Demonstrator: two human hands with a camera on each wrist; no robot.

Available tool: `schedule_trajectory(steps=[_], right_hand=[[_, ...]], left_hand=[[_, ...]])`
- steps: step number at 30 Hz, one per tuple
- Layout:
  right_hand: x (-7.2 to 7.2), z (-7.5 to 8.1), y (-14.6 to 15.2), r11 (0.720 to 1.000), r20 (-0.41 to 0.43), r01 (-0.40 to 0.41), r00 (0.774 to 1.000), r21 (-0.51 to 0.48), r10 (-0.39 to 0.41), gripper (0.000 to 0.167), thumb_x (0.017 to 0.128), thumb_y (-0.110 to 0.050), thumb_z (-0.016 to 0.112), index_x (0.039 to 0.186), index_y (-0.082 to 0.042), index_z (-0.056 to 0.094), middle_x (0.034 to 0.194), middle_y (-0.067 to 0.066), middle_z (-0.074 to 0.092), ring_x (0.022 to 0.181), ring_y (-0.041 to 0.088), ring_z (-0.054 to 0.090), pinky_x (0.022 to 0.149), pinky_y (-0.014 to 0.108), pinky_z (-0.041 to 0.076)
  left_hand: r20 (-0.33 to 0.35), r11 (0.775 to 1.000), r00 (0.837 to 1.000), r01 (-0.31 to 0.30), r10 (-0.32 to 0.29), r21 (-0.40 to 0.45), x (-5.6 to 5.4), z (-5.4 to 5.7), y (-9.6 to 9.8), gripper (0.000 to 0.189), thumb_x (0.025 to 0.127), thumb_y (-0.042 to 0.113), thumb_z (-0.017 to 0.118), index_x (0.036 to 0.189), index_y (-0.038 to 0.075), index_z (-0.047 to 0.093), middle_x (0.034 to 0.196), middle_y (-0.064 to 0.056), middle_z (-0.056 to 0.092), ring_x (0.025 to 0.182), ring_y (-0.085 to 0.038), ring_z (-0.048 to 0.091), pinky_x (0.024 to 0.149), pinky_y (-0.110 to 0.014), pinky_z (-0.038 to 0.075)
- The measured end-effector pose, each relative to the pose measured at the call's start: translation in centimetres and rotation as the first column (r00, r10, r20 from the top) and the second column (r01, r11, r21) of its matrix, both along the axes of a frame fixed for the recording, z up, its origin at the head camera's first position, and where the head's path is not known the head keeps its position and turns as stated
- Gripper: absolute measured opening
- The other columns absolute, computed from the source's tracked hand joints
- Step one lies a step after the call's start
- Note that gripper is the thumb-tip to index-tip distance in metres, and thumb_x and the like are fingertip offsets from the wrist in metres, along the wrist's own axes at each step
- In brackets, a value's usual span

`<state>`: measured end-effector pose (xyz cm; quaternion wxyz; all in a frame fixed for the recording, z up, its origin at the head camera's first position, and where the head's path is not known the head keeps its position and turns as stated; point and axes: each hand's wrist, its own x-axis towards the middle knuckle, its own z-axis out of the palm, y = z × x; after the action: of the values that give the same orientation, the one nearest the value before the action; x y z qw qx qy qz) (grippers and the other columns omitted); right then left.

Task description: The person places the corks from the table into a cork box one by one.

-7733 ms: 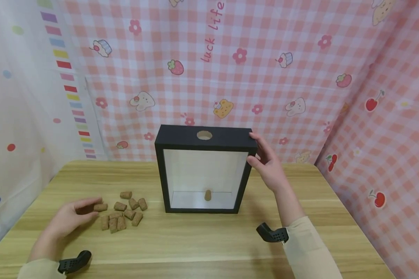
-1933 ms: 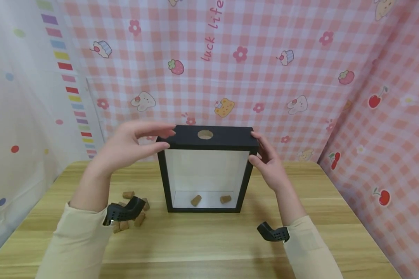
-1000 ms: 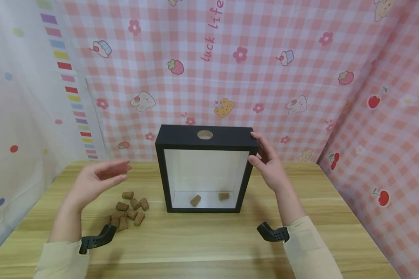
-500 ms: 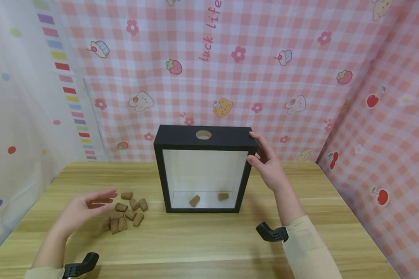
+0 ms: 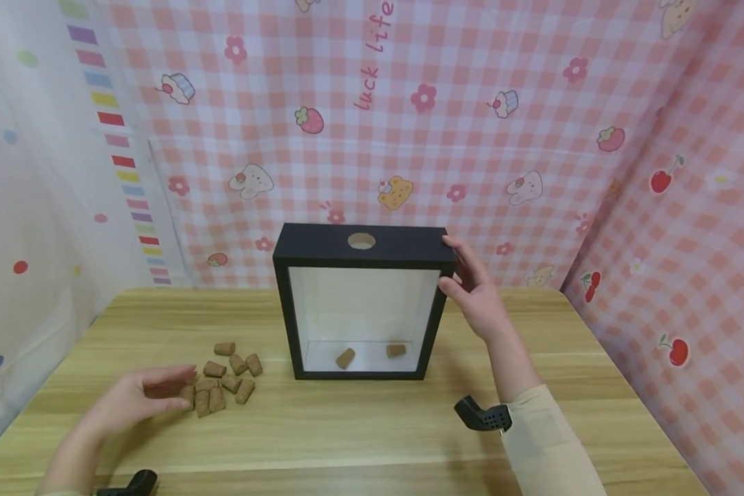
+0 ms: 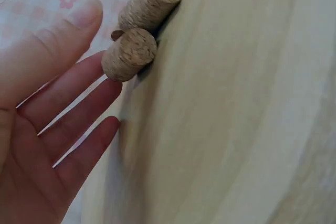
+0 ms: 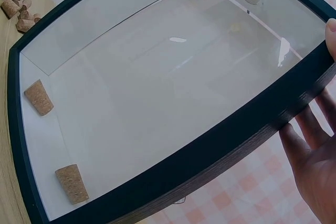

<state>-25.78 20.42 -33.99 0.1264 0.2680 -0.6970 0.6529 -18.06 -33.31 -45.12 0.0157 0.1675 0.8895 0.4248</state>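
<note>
Corks (image 5: 230,383) beside spread left hand (image 5: 133,399) — corner of black box (image 5: 366,262) in pinch of right hand (image 5: 480,303).

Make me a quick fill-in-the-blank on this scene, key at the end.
1. Inside the black shadow box, exactly ____ tapered corks lie on the white floor.
2. The round hole is cut in the box's ____ face.
3. In the head view, the right hand grips the box near its upper ____ corner.
4. The loose corks by the left hand lie on a ____ table.

Missing words: two; top; right; wooden.
</note>
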Motion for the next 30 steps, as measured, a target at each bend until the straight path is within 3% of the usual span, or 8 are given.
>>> schedule_trajectory(steps=[7, 12, 14, 18, 20, 22, 27, 30], right_hand=[[0.0, 0.0, -0.1, 1.000, 0.004, -0.003, 1.000, -0.008, 0.003, 0.056, 0.096, -0.003, 0.063, 0.145, -0.028, 0.049, 0.153, 0.006, 0.041, 0.136, 0.024, 0.041, 0.106, 0.031, 0.041], [0.0, 0.0, -0.1, 1.000, -0.004, -0.003, 1.000, -0.011, 0.003, 0.055, 0.096, -0.004, 0.063, 0.145, -0.027, 0.049, 0.152, 0.005, 0.042, 0.136, 0.024, 0.041, 0.105, 0.030, 0.042], [0.0, 0.0, 0.0, 1.000, -0.006, -0.003, 1.000, -0.011, 0.003, 0.055, 0.097, -0.004, 0.063, 0.145, -0.026, 0.049, 0.153, 0.005, 0.042, 0.136, 0.024, 0.041, 0.105, 0.030, 0.042], [0.0, 0.0, 0.0, 1.000, -0.006, -0.003, 1.000, -0.010, 0.003, 0.055, 0.097, -0.004, 0.063, 0.145, -0.027, 0.049, 0.153, 0.005, 0.041, 0.136, 0.024, 0.041, 0.105, 0.031, 0.042], [0.0, 0.0, 0.0, 1.000, -0.004, -0.002, 1.000, -0.008, 0.002, 0.055, 0.097, -0.004, 0.063, 0.145, -0.027, 0.049, 0.153, 0.005, 0.041, 0.136, 0.024, 0.041, 0.105, 0.031, 0.042], [0.1, 0.0, 0.0, 1.000, -0.002, -0.001, 1.000, -0.006, 0.001, 0.055, 0.097, -0.004, 0.063, 0.145, -0.027, 0.049, 0.153, 0.004, 0.041, 0.136, 0.024, 0.041, 0.105, 0.031, 0.042], [0.1, 0.0, 0.0, 1.000, -0.003, -0.004, 1.000, 0.001, 0.004, 0.055, 0.097, -0.005, 0.063, 0.146, -0.025, 0.048, 0.153, 0.004, 0.041, 0.135, 0.024, 0.041, 0.106, 0.032, 0.041], [0.1, 0.0, 0.0, 1.000, -0.005, -0.004, 1.000, 0.004, 0.004, 0.055, 0.097, -0.006, 0.064, 0.146, -0.024, 0.047, 0.152, 0.004, 0.042, 0.135, 0.024, 0.042, 0.106, 0.032, 0.041]], left_hand=[[0.021, 0.996, 0.999, -0.045, 0.047, -0.081, 0.1, -0.4, -0.1, 0.050, 0.082, 0.023, 0.082, 0.126, 0.003, 0.067, 0.127, -0.014, 0.065, 0.108, 0.006, 0.054, 0.090, -0.015, 0.043], [0.013, 0.991, 0.997, -0.069, 0.071, -0.117, 0.2, -0.5, 0.1, 0.048, 0.080, 0.026, 0.083, 0.122, 0.007, 0.070, 0.125, -0.012, 0.066, 0.108, 0.006, 0.052, 0.096, -0.036, 0.046], [0.014, 0.991, 0.997, -0.073, 0.074, -0.109, 0.2, -0.6, 0.1, 0.047, 0.080, 0.025, 0.083, 0.121, 0.007, 0.071, 0.125, -0.012, 0.066, 0.108, 0.006, 0.051, 0.096, -0.039, 0.046], [-0.015, 0.989, 0.997, -0.080, 0.078, -0.124, 0.3, -0.9, -0.1, 0.045, 0.080, 0.024, 0.083, 0.120, 0.008, 0.071, 0.124, -0.011, 0.067, 0.107, 0.005, 0.052, 0.093, -0.032, 0.046], [-0.028, 0.989, 0.996, -0.089, 0.087, -0.120, 0.4, -1.1, -0.2, 0.045, 0.079, 0.023, 0.084, 0.120, 0.008, 0.072, 0.123, -0.012, 0.067, 0.106, 0.004, 0.053, 0.094, -0.040, 0.047], [-0.043, 0.988, 0.994, -0.105, 0.101, -0.116, 0.5, -1.3, -0.2, 0.044, 0.079, 0.023, 0.084, 0.118, 0.008, 0.072, 0.121, -0.012, 0.068, 0.105, 0.004, 0.054, 0.094, -0.038, 0.046], [-0.058, 0.990, 0.990, -0.132, 0.129, -0.050, 0.6, -1.8, -0.4, 0.041, 0.079, 0.018, 0.084, 0.116, 0.003, 0.072, 0.113, -0.010, 0.071, 0.096, 0.001, 0.060, 0.082, -0.018, 0.047], [-0.060, 0.991, 0.990, -0.131, 0.131, -0.002, 0.7, -2.1, -0.5, 0.040, 0.080, 0.014, 0.084, 0.115, 0.000, 0.071, 0.109, -0.005, 0.072, 0.091, 0.000, 0.062, 0.077, -0.017, 0.051]])
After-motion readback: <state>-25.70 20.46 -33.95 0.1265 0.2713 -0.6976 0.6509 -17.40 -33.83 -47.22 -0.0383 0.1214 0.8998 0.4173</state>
